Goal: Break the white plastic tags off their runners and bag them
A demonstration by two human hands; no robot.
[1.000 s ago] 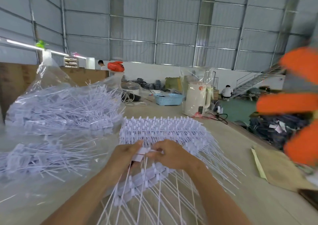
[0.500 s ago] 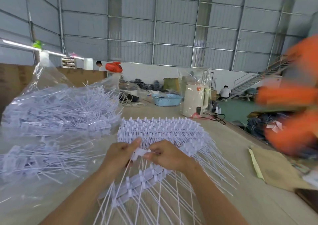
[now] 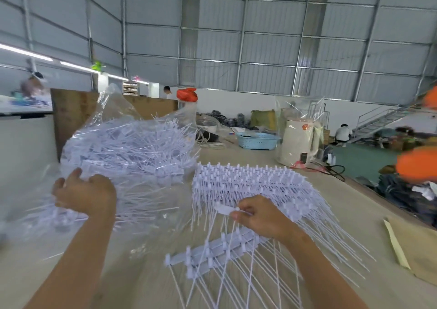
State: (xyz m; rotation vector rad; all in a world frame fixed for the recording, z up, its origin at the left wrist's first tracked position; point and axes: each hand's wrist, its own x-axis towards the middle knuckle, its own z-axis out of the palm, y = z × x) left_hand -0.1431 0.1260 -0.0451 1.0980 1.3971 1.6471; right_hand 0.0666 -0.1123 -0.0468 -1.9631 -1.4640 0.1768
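Note:
My right hand [image 3: 261, 216] pinches a white tag [image 3: 224, 209] between thumb and fingers, just above a runner strip [image 3: 212, 252] whose long tails fan out toward me. Behind it lies a stack of white tag runners [image 3: 250, 181] on the table. My left hand [image 3: 85, 195] is out to the left, fingers spread, resting on the clear plastic bag [image 3: 127, 152] full of loose white tags. I cannot see whether it holds anything underneath.
A cream kettle in a plastic wrap [image 3: 299, 143] and a blue basket [image 3: 257, 140] stand at the back of the table [image 3: 343, 214]. Brown cardboard [image 3: 418, 245] lies at the right edge. Blurred orange shapes [image 3: 418, 166] cross the right side. People work in the background.
My left hand has left the tag and swung left onto the bag. My right hand stays at the runner with a tag pinched. The view has turned left.

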